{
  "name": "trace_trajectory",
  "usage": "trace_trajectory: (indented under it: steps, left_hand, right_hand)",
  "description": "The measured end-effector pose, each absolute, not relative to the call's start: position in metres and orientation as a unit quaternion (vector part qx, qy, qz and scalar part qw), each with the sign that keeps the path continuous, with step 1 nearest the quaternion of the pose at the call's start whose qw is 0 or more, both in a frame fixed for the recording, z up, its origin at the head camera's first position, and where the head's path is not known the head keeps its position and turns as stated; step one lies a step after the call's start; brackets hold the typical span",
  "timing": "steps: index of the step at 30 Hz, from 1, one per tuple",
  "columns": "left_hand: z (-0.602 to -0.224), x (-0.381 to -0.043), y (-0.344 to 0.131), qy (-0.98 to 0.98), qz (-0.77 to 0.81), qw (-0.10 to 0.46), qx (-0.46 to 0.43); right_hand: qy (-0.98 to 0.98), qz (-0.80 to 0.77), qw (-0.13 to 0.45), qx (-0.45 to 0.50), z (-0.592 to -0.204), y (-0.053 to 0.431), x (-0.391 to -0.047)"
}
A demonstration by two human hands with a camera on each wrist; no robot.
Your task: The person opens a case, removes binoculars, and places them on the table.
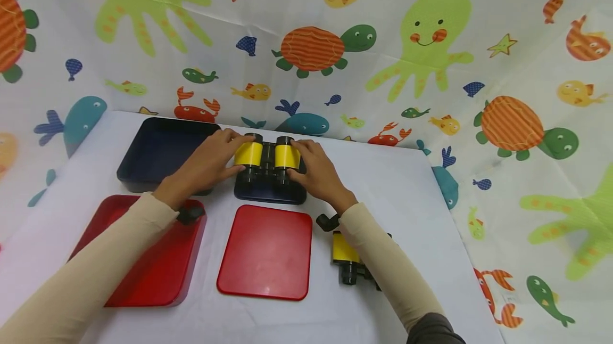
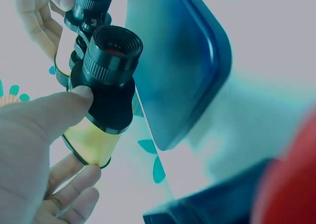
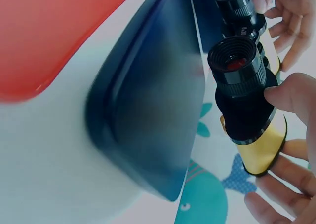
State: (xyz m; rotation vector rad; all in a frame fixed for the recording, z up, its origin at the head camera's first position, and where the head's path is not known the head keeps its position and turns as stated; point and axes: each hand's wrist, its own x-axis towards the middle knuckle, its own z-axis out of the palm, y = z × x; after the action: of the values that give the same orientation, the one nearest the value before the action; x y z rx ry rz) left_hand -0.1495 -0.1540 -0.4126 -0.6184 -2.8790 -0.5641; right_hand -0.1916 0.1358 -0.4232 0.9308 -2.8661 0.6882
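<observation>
Both hands hold one pair of yellow-and-black binoculars point(image 1: 248, 154) over a dark blue lid point(image 1: 270, 195) at the back of the table. My left hand point(image 1: 214, 153) grips the left barrel, and my right hand point(image 1: 320, 174) the right one. In the left wrist view, the left thumb presses the black body of the binoculars point(image 2: 106, 100) near an eyepiece, with fingers round the yellow end. The right wrist view has the right hand point(image 3: 296, 130) placed similarly, and the binoculars point(image 3: 247, 103) appear raised off the lid.
A dark blue box point(image 1: 165, 144) stands back left, and a red box point(image 1: 148, 264) sits under the left forearm. A red lid point(image 1: 265, 253) lies in front of the dark lid. Other yellow-and-black binoculars point(image 1: 346, 248) are partly hidden by the right sleeve.
</observation>
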Motion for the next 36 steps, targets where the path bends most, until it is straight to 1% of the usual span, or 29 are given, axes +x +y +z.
trace_trajectory:
  steps: [18,36]
  left_hand:
    - [-0.421,-0.157,-0.11,-0.951,-0.21,0.036,-0.225]
    - [-0.419,-0.164,-0.082,-0.947,-0.212,0.024,-0.24]
  right_hand:
    - [-0.933,0.222,0.012,0.283,-0.431,0.188,-0.185]
    - [-0.94,0.228,0.002,0.253,-0.428,0.217,-0.182]
